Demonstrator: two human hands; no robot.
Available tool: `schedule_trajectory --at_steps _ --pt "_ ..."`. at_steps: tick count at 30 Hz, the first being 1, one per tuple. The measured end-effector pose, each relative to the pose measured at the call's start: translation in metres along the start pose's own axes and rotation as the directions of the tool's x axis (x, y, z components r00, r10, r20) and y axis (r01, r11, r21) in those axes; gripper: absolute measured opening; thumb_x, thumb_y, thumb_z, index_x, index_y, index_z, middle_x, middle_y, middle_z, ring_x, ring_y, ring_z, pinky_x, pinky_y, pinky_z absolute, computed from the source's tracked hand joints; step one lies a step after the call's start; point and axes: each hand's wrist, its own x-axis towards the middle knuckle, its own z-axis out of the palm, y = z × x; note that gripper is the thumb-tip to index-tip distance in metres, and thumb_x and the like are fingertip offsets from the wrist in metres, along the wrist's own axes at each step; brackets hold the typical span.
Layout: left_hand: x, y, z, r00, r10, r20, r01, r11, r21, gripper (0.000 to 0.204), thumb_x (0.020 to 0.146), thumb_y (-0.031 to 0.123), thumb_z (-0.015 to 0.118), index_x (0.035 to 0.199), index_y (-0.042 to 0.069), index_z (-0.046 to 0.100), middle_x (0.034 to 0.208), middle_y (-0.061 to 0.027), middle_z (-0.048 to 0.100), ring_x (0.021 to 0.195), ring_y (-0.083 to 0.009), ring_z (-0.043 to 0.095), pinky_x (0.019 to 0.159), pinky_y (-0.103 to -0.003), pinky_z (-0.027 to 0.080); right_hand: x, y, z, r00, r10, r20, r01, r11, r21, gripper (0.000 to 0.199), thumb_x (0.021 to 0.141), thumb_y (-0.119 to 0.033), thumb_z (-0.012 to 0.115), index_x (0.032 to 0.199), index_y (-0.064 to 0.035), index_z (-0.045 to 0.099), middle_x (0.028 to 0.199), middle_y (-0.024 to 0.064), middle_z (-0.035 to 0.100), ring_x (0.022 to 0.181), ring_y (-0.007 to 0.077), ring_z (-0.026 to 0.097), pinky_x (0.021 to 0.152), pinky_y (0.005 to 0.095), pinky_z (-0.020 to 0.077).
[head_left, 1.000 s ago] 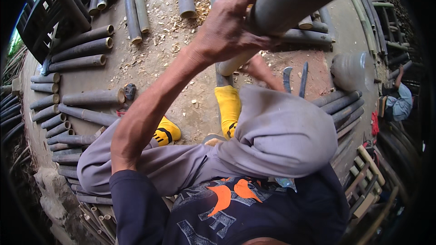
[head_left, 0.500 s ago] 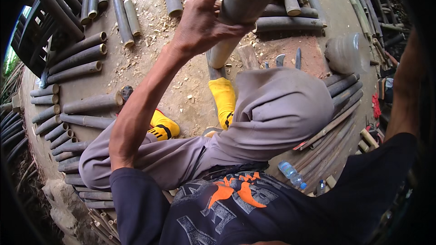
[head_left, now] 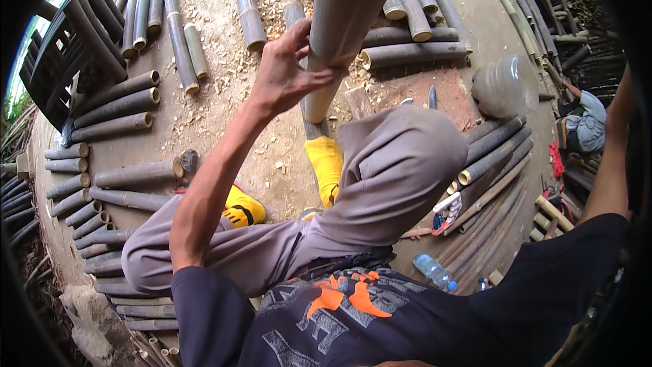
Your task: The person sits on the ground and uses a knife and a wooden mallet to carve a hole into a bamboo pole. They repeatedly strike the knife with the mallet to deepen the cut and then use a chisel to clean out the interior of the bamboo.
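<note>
While the thick bamboo pole was stood upright between the knees, it was clasped by the left hand. The right hand's grip could not be told, being hidden. Were that one-handed clasp loosened, the pole might be tipped onto the yellow-socked foot.

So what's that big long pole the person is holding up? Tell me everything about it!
The bamboo pole is a thick, round, grey-green stalk with a smooth skin. It stands nearly upright in front of the seated person, leaning a little, and its top runs out of the picture. Its paler, yellowish lower end comes down by the yellow sock; where it rests is hard to see. The left hand wraps around it from the side. The right hand is out of sight.
</note>
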Motion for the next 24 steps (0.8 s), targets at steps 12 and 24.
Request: schedule_trajectory --at_steps 12,24 --pt "-0.009 -0.001 0.003 0.993 -0.117 0.027 0.12 0.983 -0.138 0.064 0.067 0.01 0.077 0.125 0.002 0.049 0.113 -0.0111 0.063 0.107 -0.018 0.059 0.097 -0.04 0.048 -0.041 0.011 0.057 0.987 0.104 -0.124 -0.052 0.929 0.366 0.039 0.086 -0.034 0.053 0.112 -0.0065 0.059 0.102 0.017 0.065 0.092 0.0258 0.064 0.086 0.0363 0.0498" --pt "-0.033 -0.015 -0.011 0.972 -0.219 -0.08 0.205 0.966 -0.156 0.049 0.068 0.005 0.073 0.112 -0.003 0.053 0.105 -0.0111 0.063 0.101 -0.0175 0.06 0.093 -0.032 0.048 -0.074 0.021 0.106 0.973 0.173 -0.156 -0.054 0.821 0.568 0.04 0.087 -0.036 0.049 0.11 -0.0052 0.059 0.101 0.0174 0.064 0.092 0.0259 0.064 0.087 0.0366 0.0493"
